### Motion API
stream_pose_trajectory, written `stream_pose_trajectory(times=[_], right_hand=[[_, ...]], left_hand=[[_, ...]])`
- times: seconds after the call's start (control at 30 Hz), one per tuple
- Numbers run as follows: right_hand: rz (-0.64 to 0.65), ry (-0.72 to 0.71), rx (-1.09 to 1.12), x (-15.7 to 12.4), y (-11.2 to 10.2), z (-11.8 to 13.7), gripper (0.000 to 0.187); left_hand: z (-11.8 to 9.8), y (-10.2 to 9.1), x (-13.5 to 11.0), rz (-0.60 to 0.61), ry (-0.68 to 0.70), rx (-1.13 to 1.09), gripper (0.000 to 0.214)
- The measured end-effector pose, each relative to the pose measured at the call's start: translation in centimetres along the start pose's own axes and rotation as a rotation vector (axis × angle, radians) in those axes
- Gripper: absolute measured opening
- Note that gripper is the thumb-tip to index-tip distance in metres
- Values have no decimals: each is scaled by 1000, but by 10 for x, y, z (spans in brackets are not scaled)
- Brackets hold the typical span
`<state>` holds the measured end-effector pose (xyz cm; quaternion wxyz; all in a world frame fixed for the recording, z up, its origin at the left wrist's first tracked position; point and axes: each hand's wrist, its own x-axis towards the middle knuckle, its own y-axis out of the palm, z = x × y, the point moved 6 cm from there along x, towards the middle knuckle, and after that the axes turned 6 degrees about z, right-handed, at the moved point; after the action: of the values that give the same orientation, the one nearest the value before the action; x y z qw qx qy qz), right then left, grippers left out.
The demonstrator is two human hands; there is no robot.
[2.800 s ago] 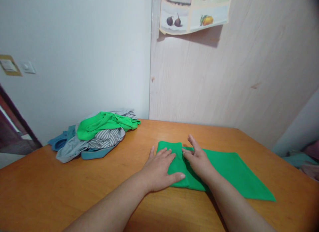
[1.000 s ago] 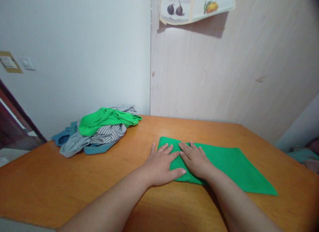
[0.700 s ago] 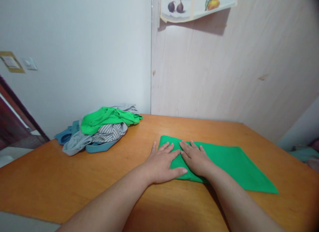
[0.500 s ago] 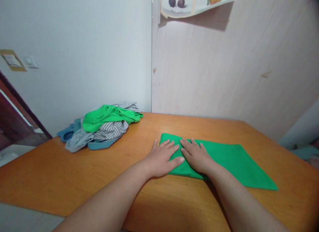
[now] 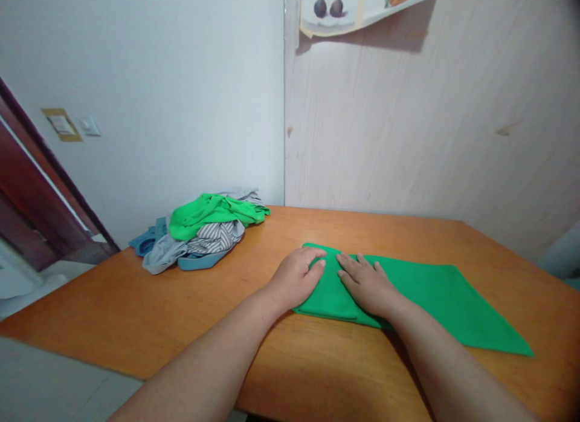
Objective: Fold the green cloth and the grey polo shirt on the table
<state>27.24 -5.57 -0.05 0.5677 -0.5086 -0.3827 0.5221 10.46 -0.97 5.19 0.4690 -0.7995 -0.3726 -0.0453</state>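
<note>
A flat green cloth [image 5: 430, 295] lies across the table, its left end folded over into a thicker layer and its right end tapering to a corner. My left hand [image 5: 296, 278] rests on the cloth's folded left edge. Its thumb and index finger are apart over the fabric, while the other fingers are mostly hidden behind the hand. Just right of it, my right hand [image 5: 368, 286] lies flat on the cloth near the inner edge of the fold, palm down, with fingers stretched out.
On the wooden table [image 5: 217, 301], a crumpled heap of clothes [image 5: 212, 219] sits at the back left, with bright green, striped and blue-grey pieces. Walls rise behind the table. A poster with fruit [image 5: 338, 14] hangs above, and a dark red door frame [image 5: 36, 174] stands at far left.
My left hand has drawn its spread fingers in and shifted to the cloth's left edge. My right hand stays flat on the cloth. The whole view has shifted slightly left.
</note>
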Motion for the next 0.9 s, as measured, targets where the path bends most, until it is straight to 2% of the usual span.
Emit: stream_pose_trajectory(times=[0.17, 0.3, 0.6, 0.77, 0.9], right_hand=[[15, -10, 9, 0, -1, 1, 58], [20, -11, 22, -1, -3, 1, 56], [-7, -12, 40, 1, -4, -4, 56], [-41, -14, 67, 3, -6, -9, 55], [-120, -19, 127, 3, -10, -13, 52]], left_hand=[[-17, 15, -5, 134, 107, 96, 19], [-21, 23, -9, 234, 127, 189, 28], [-27, 28, -14, 327, 164, 297, 51], [-29, 29, -15, 343, 159, 336, 53], [-29, 29, -15, 342, 152, 330, 53]])
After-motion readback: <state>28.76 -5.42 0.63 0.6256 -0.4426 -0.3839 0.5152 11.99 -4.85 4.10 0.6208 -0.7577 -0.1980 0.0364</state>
